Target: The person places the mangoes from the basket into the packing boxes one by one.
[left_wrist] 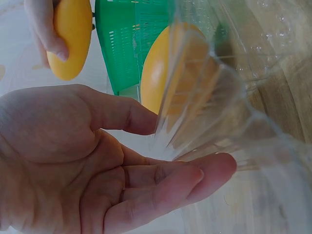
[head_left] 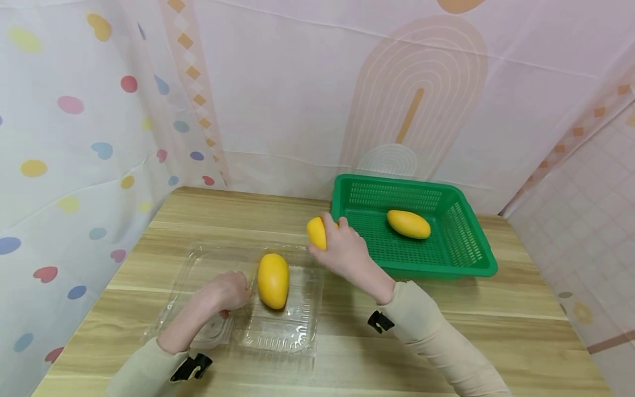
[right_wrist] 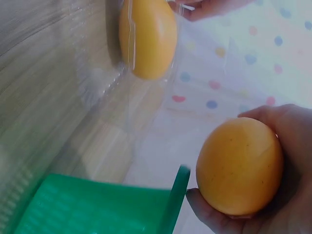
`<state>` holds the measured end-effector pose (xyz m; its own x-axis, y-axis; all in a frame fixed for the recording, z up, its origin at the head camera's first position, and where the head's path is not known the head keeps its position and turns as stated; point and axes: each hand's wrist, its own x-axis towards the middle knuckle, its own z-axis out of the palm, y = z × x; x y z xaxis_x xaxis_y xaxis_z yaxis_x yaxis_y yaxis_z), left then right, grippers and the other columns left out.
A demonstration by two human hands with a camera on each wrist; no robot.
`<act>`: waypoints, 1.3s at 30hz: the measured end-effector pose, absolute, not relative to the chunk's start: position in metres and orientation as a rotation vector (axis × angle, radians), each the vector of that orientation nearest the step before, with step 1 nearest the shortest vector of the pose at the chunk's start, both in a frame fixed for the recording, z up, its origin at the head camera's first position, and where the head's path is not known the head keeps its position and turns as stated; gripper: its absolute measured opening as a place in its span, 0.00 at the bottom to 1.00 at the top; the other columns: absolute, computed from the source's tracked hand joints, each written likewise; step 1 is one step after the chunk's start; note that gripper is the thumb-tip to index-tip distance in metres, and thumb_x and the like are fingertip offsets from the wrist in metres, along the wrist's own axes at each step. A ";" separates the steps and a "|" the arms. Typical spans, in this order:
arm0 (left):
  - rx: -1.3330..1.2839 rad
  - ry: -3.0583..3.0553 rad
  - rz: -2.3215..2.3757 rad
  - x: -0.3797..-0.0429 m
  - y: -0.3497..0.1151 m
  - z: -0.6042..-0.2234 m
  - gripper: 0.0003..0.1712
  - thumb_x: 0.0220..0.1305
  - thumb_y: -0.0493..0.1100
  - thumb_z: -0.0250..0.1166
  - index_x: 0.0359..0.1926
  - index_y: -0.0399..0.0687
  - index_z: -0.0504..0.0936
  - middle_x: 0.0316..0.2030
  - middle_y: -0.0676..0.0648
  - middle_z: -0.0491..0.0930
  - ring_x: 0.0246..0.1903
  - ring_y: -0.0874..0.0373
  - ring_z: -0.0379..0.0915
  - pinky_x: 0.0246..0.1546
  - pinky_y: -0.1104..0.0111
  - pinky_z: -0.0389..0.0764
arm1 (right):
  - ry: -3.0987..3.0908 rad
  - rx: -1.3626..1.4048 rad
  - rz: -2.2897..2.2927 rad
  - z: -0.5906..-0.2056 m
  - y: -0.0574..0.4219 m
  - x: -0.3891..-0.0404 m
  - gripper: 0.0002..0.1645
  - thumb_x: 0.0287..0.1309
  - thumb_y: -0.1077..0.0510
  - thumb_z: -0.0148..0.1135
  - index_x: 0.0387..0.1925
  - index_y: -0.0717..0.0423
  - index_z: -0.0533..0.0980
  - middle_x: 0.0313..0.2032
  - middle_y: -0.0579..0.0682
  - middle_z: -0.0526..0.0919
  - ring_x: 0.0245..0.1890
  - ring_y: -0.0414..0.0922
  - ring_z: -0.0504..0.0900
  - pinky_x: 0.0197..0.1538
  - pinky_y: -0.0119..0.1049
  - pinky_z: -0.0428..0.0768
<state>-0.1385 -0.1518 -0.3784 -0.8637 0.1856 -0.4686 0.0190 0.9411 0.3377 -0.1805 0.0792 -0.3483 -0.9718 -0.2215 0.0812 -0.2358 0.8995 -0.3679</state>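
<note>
"How's the light?"

"Bright and even in the head view, with white glare on the clear container (head_left: 305,298) just right of the left hand (head_left: 230,290) and a soft shadow below the right hand (head_left: 344,248)."

"And the wrist views?"

"Dimmer at the left; hazy at the right, the green basket (right_wrist: 112,204) beside that hand blurred. Light probably comes from above."

Tabletop (head_left: 352,353), dotted backdrop (head_left: 84,138), perhaps cloth
</note>
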 end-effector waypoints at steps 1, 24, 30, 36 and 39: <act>0.151 2.587 0.433 -0.139 -0.152 -0.379 0.17 0.66 0.40 0.53 0.18 0.44 0.69 0.19 0.42 0.74 0.12 0.57 0.78 0.13 0.73 0.76 | -3.012 0.366 0.578 -0.349 0.076 -0.179 0.37 0.53 0.41 0.62 0.61 0.49 0.64 0.37 0.56 0.72 0.26 0.46 0.73 0.19 0.32 0.69; 0.190 2.589 0.420 -0.141 -0.151 -0.380 0.16 0.66 0.39 0.53 0.19 0.42 0.71 0.21 0.41 0.75 0.12 0.57 0.78 0.14 0.72 0.77 | -3.133 0.263 0.228 -0.401 0.020 -0.163 0.37 0.58 0.35 0.54 0.61 0.52 0.64 0.47 0.65 0.77 0.44 0.55 0.79 0.30 0.42 0.81; 0.197 2.588 0.410 -0.141 -0.152 -0.380 0.16 0.65 0.39 0.53 0.19 0.42 0.71 0.20 0.42 0.75 0.12 0.57 0.78 0.14 0.72 0.77 | -3.110 0.238 0.019 -0.412 0.014 -0.161 0.38 0.59 0.33 0.50 0.62 0.52 0.65 0.44 0.63 0.79 0.42 0.53 0.78 0.29 0.39 0.79; 0.179 2.582 0.420 -0.141 -0.152 -0.381 0.16 0.65 0.38 0.52 0.19 0.42 0.70 0.19 0.42 0.74 0.12 0.57 0.78 0.14 0.73 0.77 | -3.070 0.242 0.010 -0.420 0.013 -0.160 0.37 0.61 0.35 0.48 0.63 0.54 0.64 0.49 0.68 0.78 0.49 0.58 0.78 0.35 0.41 0.83; 0.179 2.581 0.431 -0.141 -0.152 -0.381 0.16 0.65 0.38 0.52 0.19 0.42 0.70 0.20 0.42 0.74 0.12 0.57 0.78 0.14 0.72 0.77 | -3.058 0.259 0.029 -0.422 0.013 -0.159 0.36 0.62 0.36 0.47 0.64 0.53 0.63 0.51 0.66 0.76 0.52 0.59 0.77 0.38 0.42 0.84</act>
<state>-0.1411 -0.1518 -0.3809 -0.8598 0.2066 -0.4670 0.0438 0.9410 0.3356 -0.1586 0.0130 -0.4221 -0.9831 -0.1674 0.0735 -0.1688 0.9856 -0.0129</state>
